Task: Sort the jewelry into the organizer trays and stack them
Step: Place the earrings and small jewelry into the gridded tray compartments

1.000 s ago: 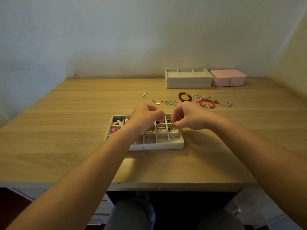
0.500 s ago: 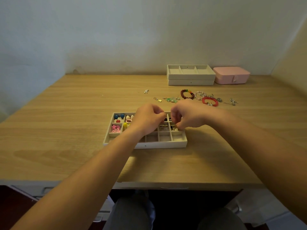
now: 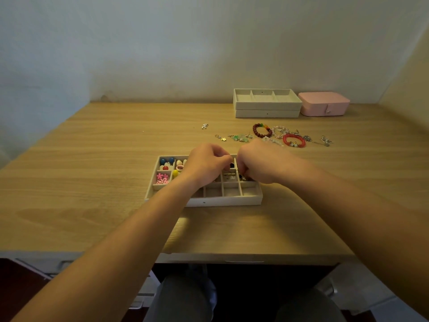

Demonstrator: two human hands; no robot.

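A white organizer tray [image 3: 209, 201] with many small compartments lies mid-desk. Its left cells hold colourful earrings and rings [image 3: 166, 168]. My left hand [image 3: 204, 167] and my right hand [image 3: 258, 165] hover close together over the tray's back right cells, all fingers curled. The fingertips of both hands pinch a small jewelry piece that is mostly hidden between them. Loose jewelry lies behind the hands: a brown bead bracelet [image 3: 257, 131], a red bracelet [image 3: 294, 140], a green piece [image 3: 239, 137] and a small charm [image 3: 204, 126].
Two more trays [image 3: 267, 107] sit stacked at the back of the desk against the wall, with a pink jewelry box [image 3: 323, 104] to their right. Silver chains [image 3: 325, 141] lie at the far right of the loose pile. The desk's front edge [image 3: 209, 257] is near my knees.
Both hands stay over the same tray cells. The right hand's fingers have dipped a little lower into the right-hand compartments. The view has shifted slightly.
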